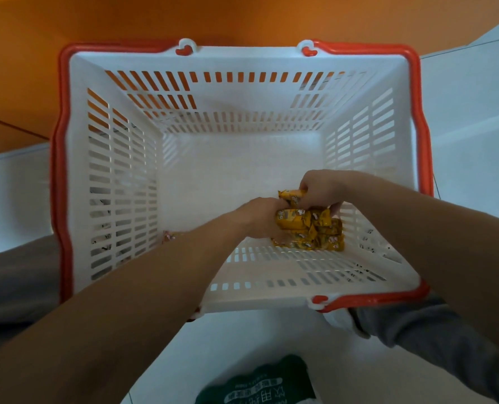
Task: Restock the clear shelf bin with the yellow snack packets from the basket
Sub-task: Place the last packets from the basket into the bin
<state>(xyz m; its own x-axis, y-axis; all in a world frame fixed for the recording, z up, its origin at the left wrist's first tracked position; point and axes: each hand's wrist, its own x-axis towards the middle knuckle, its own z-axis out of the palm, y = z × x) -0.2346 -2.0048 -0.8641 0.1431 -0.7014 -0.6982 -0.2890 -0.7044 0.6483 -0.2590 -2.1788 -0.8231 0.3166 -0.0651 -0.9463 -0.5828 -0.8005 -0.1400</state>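
Note:
A white slotted basket point(242, 59) with an orange-red rim stands on the floor below me. Several yellow snack packets point(315, 231) lie heaped at its near right bottom corner. Both my arms reach down into the basket. My left hand point(260, 217) grips the heap from the left, fingers curled round the packets. My right hand point(321, 191) pinches packets at the top of the heap, one yellow packet point(290, 195) sticking out by its fingers. No clear shelf bin shows in this view.
An orange wall or panel point(126, 18) rises behind the basket. Pale floor tiles point(469, 97) surround it. A dark green printed bag point(260, 383) lies near my feet. A small pinkish packet point(168, 237) sits in the basket beside my left forearm.

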